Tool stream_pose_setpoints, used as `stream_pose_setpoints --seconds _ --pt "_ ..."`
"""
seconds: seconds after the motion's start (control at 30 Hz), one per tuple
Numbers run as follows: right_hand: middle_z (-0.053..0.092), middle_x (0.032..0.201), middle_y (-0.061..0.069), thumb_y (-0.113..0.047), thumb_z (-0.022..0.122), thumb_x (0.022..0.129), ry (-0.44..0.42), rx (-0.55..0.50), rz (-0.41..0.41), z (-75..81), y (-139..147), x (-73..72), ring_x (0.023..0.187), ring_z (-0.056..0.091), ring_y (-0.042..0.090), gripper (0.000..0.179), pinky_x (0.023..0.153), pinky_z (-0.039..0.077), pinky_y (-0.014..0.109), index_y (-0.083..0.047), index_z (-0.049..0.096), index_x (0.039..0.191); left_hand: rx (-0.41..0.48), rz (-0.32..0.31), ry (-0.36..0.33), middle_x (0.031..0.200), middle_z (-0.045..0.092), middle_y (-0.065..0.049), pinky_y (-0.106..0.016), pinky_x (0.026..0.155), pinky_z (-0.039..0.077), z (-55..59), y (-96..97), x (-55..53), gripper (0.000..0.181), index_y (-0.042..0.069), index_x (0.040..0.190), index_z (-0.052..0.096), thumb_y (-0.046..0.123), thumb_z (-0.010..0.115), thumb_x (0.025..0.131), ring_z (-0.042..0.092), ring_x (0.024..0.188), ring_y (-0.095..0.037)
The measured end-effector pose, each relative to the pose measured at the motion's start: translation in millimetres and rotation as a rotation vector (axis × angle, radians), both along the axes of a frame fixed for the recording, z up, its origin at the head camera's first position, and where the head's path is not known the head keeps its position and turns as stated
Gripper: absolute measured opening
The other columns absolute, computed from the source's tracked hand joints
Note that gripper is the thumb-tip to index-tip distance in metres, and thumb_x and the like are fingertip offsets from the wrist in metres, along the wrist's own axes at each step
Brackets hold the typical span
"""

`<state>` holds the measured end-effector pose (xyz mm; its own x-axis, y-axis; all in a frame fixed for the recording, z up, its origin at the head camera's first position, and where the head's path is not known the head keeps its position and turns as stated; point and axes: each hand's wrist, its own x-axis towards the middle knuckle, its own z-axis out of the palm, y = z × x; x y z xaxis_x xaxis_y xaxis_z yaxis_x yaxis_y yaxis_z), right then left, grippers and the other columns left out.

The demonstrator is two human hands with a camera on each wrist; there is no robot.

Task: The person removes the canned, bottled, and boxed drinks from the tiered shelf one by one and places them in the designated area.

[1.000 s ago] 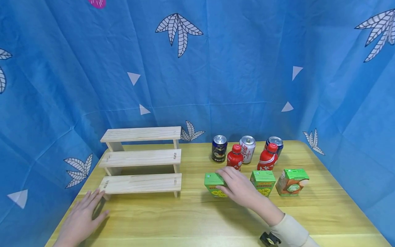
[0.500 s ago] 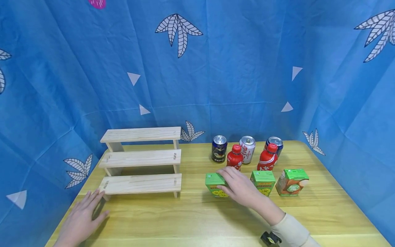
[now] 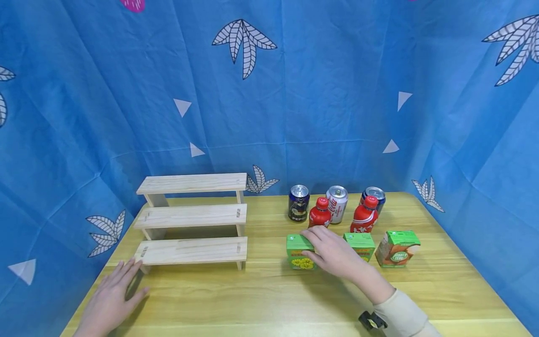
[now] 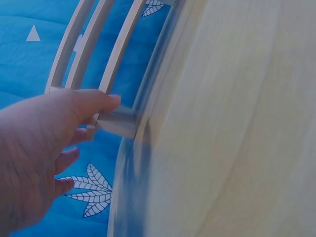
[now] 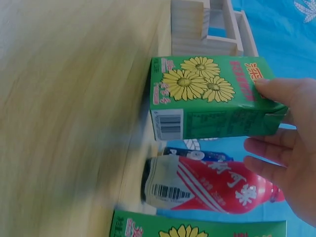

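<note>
My right hand (image 3: 332, 252) grips a green drink carton (image 3: 300, 252) with yellow flowers by its upper part. In the right wrist view the thumb lies on the flowered face of this carton (image 5: 207, 98) and the fingers are on the far side. Its lower end is at or just above the tabletop; I cannot tell which. At the left, my left hand (image 3: 110, 297) touches the front left corner of a three-step wooden shelf (image 3: 191, 251), its fingers mostly straight and the thumb apart. The left wrist view shows this hand (image 4: 54, 143) beside the board ends.
Right of my right hand stand another green carton (image 3: 359, 243) and an orange-brown and green carton (image 3: 397, 249). Behind are two red bottles (image 3: 319, 214), a dark Pepsi can (image 3: 298, 203), a white cola can (image 3: 337, 204) and another dark can (image 3: 375, 194). A blue curtain (image 3: 320, 93) hangs beyond the table.
My right hand has shifted slightly right with the carton, which has turned its flowered face more to the front. It now covers more of the second green carton. My left hand has stayed put.
</note>
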<state>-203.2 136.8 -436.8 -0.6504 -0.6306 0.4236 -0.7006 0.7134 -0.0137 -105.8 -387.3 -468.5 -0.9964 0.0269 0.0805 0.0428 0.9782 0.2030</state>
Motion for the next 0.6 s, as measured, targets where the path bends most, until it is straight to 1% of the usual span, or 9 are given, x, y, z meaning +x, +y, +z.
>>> stream_pose_setpoints --seconds 0.13,0.27,0.43,0.6 --pt "0.064 0.117 0.003 -0.038 0.069 0.09 -0.004 0.021 -0.01 0.2 3.9 -0.7 0.11 0.061 0.017 0.049 0.096 0.056 0.035 -0.009 0.059 0.128 0.011 -0.004 0.001 0.151 0.033 -0.032 -0.073 0.109 0.022 -0.1 -0.2 -0.5 0.084 0.0 0.149 0.035 0.054 0.061 0.09 0.024 0.14 -0.054" --pt "0.064 0.116 0.002 -0.037 0.068 0.09 0.012 0.029 0.007 -0.4 7.3 -2.0 0.109 0.061 0.017 0.049 0.095 0.056 0.034 -0.009 0.059 0.129 0.014 -0.009 0.006 0.151 0.034 -0.032 -0.073 0.109 0.022 -0.6 -0.5 -0.5 0.084 0.0 0.149 0.035 0.054 0.061 0.09 0.024 0.14 -0.054" --pt "0.063 0.115 0.002 -0.035 0.07 0.089 0.03 0.022 0.029 -1.2 10.3 -3.8 0.107 0.06 0.016 0.048 0.093 0.056 0.034 -0.009 0.059 0.129 0.007 -0.012 0.03 0.151 0.034 -0.031 -0.073 0.108 0.023 -1.6 -0.8 -0.4 0.083 0.001 0.149 0.035 0.053 0.062 0.09 0.026 0.139 -0.054" --pt "0.063 0.115 0.003 -0.034 0.07 0.089 0.037 0.027 0.038 -1.6 11.2 -4.7 0.107 0.06 0.017 0.048 0.093 0.056 0.035 -0.009 0.059 0.129 0.009 -0.01 0.023 0.15 0.034 -0.032 -0.073 0.107 0.023 -1.2 -0.7 -0.6 0.083 0.001 0.149 0.035 0.052 0.063 0.09 0.026 0.139 -0.054"
